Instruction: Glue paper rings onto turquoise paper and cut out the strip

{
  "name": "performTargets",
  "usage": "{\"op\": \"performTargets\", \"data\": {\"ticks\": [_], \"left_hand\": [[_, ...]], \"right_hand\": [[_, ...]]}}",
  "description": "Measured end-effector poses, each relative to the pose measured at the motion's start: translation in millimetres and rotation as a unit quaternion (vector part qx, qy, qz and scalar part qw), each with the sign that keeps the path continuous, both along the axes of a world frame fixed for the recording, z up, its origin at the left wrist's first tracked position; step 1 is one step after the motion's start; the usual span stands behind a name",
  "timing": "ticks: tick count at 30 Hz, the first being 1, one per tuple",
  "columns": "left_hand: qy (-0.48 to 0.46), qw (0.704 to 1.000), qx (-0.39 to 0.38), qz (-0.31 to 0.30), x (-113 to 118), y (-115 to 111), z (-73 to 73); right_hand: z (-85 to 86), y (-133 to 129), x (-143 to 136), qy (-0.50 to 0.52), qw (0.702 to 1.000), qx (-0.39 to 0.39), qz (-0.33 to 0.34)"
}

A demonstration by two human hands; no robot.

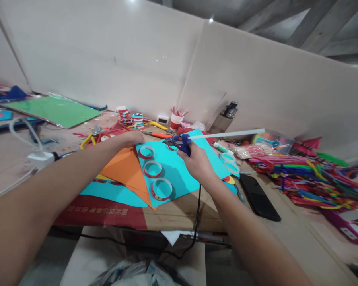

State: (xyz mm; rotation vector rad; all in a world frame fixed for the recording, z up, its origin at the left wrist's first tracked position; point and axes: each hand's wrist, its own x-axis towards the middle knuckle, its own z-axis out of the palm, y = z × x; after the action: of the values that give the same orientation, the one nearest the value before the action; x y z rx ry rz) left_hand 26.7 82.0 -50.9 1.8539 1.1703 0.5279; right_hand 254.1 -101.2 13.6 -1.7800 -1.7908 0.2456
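My right hand (199,162) is wrapped round the handle of a blue hot glue gun (179,142), whose nozzle points left. A long whitish glue stick (229,134) sticks out of its back, and a black cord hangs below my hand. Under the gun lies a bright blue sheet (185,174). Several red-and-white rings stand along its left side, among them a near ring (161,198), a middle ring (152,174) and a farther ring (146,157). My left hand (136,138) is at the sheet's far left corner; its fingers are mostly hidden.
Orange sheets (127,171) lie under the blue one. A black phone (259,198) and a heap of coloured pipe cleaners (307,174) lie to the right. Behind stand a red-and-white cup of sticks (176,120) and a bottle (222,120). A white plug adapter (41,158) sits left.
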Motion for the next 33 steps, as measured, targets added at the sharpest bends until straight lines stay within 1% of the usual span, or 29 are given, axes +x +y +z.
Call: {"op": "performTargets", "data": {"ticks": [4,6,8,11,14,16,20,23,28,33], "left_hand": [[0.043,0.997,0.061,0.019,-10,-6,2.5],[0.027,0.995,0.096,-0.001,-14,-11,4.5],[-0.018,0.992,0.111,-0.062,-19,-15,3.6],[-0.084,0.978,0.083,-0.170,-28,-15,-4.9],[-0.083,0.966,0.066,-0.236,-32,-10,-15.2],[-0.067,0.960,0.077,-0.261,-32,-7,-18.8],[-0.043,0.955,0.107,-0.272,-28,-9,-17.3],[-0.052,0.954,0.117,-0.271,-25,-13,-15.2],[-0.055,0.956,0.066,-0.281,-23,-15,-18.3],[-0.060,0.959,0.070,-0.268,-22,-14,-22.9]], "right_hand": [[-3.0,4,-13,-0.006,0.999,-0.004,0.037],[-4.3,6,-19,-0.020,0.998,-0.010,0.050],[-5.5,8,-23,-0.031,0.998,-0.013,0.062],[-7.5,9,-23,-0.034,0.998,-0.015,0.057],[-10.5,9,-19,-0.033,0.998,-0.029,0.038],[-13.1,9,-17,-0.039,0.998,-0.043,0.034],[-17.8,10,-17,-0.067,0.995,-0.062,0.038],[-19.9,10,-21,-0.078,0.994,-0.066,0.040],[-23.7,13,-24,-0.105,0.990,-0.074,0.052],[-25.8,16,-27,-0.122,0.988,-0.071,0.064]]}}
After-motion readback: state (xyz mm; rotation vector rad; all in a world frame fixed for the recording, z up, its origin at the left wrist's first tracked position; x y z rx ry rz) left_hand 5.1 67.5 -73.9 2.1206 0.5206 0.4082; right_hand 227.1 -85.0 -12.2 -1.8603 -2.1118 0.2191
